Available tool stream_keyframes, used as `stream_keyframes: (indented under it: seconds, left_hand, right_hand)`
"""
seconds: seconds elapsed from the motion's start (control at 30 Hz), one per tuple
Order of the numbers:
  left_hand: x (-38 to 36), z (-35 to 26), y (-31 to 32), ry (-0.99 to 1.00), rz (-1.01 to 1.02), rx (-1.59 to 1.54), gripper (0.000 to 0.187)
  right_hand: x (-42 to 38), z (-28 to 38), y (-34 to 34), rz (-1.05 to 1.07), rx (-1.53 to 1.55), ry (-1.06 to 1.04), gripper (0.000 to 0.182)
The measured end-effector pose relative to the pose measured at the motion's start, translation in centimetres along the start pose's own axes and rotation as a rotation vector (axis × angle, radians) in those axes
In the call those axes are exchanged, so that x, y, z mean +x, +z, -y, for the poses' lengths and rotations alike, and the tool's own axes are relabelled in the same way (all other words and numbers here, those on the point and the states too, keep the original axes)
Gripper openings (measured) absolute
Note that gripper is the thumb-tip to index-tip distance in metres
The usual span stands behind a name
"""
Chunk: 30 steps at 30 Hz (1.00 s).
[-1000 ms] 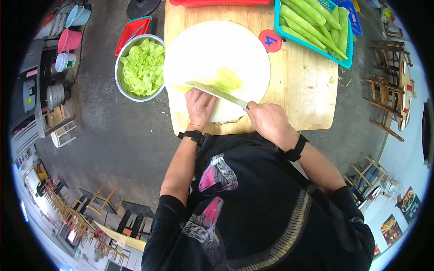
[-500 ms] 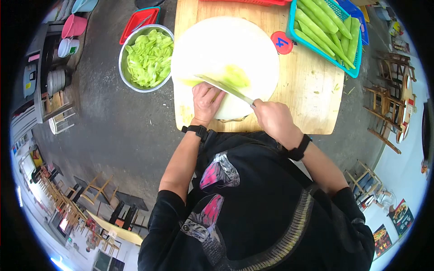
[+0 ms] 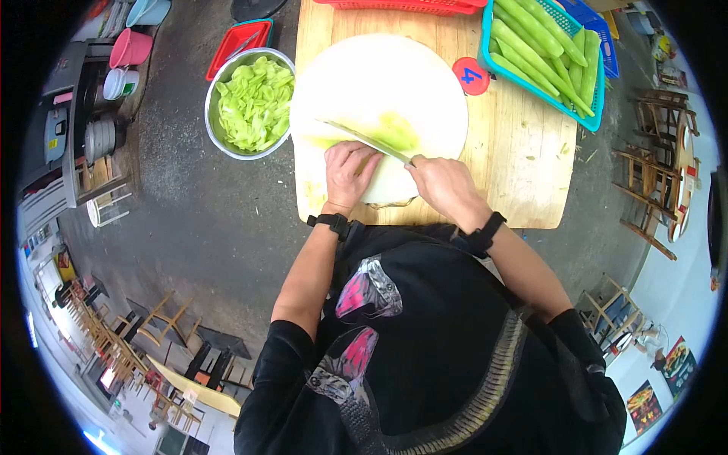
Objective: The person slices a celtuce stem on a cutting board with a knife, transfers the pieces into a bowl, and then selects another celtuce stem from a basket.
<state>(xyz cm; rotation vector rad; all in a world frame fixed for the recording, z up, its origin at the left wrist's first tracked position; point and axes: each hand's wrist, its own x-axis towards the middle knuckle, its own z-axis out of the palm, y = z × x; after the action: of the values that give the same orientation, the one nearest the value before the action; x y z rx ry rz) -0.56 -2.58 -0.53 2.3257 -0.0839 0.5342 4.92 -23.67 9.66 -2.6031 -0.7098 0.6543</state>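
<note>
1. Clearly, the right hand (image 3: 444, 186) is closed around the handle of a knife (image 3: 364, 139), whose long blade runs up and to the left across a round white cutting board (image 3: 387, 72).
2. The left hand (image 3: 349, 173) rests on the board with fingers curled down, pressing on a pale green vegetable piece (image 3: 394, 130) that lies just beyond the fingertips, against the blade. How much of the piece sits under the fingers cannot be told.
3. The board lies on a wooden table (image 3: 523, 159), with its near edge at the person's body.
4. One piece of writing can be read: a round red tag (image 3: 471, 76) on the table, just right of the board, bears a blue numeral "4".
5. A teal basket (image 3: 599, 106) stands at the far right corner of the table and holds long whole green stalks (image 3: 538, 45), laid side by side.
6. A blue basket (image 3: 599, 30) shows behind the teal one, and a red basket (image 3: 402, 6) runs along the table's far edge.
7. A metal bowl (image 3: 214, 91) stands left of the table, near the board, and is filled with light green cut slices (image 3: 254, 102).
8. A red tray (image 3: 235, 42) sits beyond the bowl.
9. Each wrist carries a black band, and the person wears a dark printed top.
10. Pink and white cups sit on a shelf at far left; any lettering there is too small to read.
</note>
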Motion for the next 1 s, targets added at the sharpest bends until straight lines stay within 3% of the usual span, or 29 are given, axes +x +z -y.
stream_keyframes:
  seconds: [0.63, 1.0]
  left_hand:
    - [-1.0, 0.8, 0.2, -0.047, 0.033, 0.033, 0.021]
    - [-0.5, 0.5, 0.1, -0.017, -0.013, 0.011, 0.020]
  right_hand:
    - [-4.1, 0.2, -1.7, 0.015, -0.049, 0.020, 0.025]
    - [0.0, -0.6, 1.2, 0.018, -0.033, -0.045, 0.026]
